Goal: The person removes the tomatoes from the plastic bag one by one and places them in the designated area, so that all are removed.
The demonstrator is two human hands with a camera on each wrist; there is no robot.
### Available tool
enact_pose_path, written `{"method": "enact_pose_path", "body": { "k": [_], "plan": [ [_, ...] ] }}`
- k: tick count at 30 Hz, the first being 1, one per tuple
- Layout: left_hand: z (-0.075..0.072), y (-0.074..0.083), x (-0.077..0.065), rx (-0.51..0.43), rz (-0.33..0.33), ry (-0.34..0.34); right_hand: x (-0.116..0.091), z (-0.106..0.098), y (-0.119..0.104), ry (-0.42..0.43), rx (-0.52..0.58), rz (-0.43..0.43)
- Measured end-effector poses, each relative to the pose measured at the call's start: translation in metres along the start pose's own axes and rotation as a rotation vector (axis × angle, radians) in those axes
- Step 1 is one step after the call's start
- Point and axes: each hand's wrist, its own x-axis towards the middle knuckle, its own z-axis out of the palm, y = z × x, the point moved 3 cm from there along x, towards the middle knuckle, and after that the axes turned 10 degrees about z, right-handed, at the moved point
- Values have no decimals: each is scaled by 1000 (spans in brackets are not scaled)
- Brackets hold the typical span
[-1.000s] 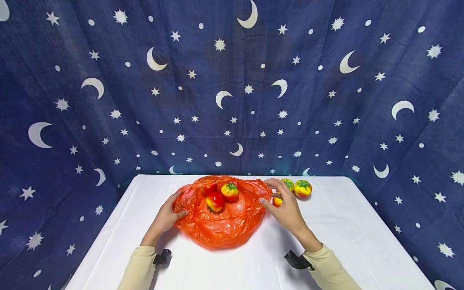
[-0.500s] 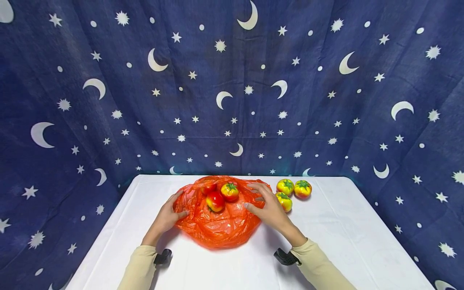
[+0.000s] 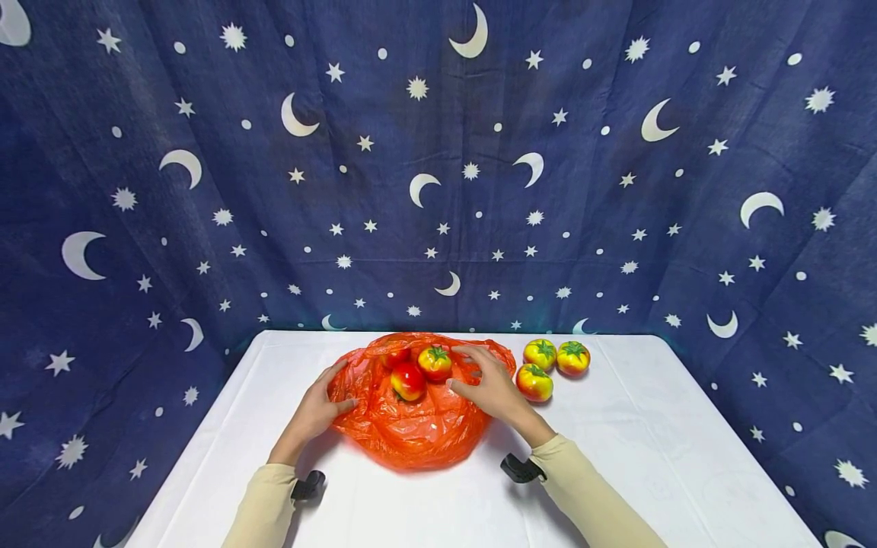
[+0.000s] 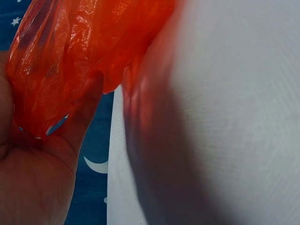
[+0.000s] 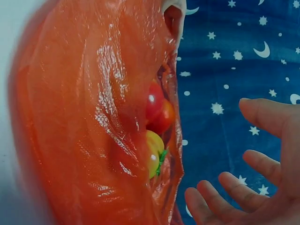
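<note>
red bag is lying on the table around three tomatoes, looking limp, slippery, likely best held by its rim; left hand is holding its left edge; right hand, fingers wide, is hovering over its right side

white-clothed table: red plastic bag, 3 loose tomatoes

You've got one red bag, three tomatoes showing inside! Three more tomatoes near your table's far edge.
</note>
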Motion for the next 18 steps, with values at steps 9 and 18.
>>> {"method": "enact_pose_path", "body": {
  "k": [9, 18],
  "plan": [
    [-2, 0, 0, 10, 1, 0, 23, 14, 2, -23, -54, 39],
    [-1, 0, 0, -1, 6, 15, 40, 23, 4, -50, -84, 112]
  ]
}}
